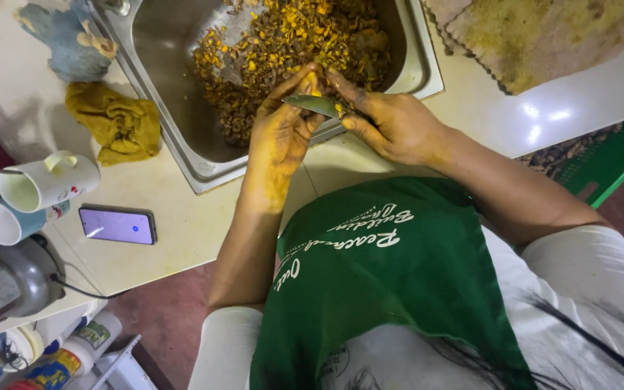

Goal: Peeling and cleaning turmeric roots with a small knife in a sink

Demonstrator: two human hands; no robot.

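At the far left edge a grey kettle stands on the tabletop, with two cups above it: a blue one and a white one lying on its side. Just right of them a phone lies flat, screen lit. Further up, a yellow-stained cloth sits crumpled beside the sink, and a blue cloth lies above it near the corner.

The steel sink holds a heap of orange-brown peelings and root pieces.

My left hand, stained yellow, is over the sink's front rim; its grip is closed around a small yellow root piece, pinched between thumb and fingertips. I think it is turmeric, though my fingers hide most of it.

My right hand is just beside the left, touching it; its grip is closed on a knife, whose blade points left and lies across my left fingers, right under the root piece.

Below my hands is my green apron. At upper right a stained mat rests on the tabletop, and at the right edge is a green crate.
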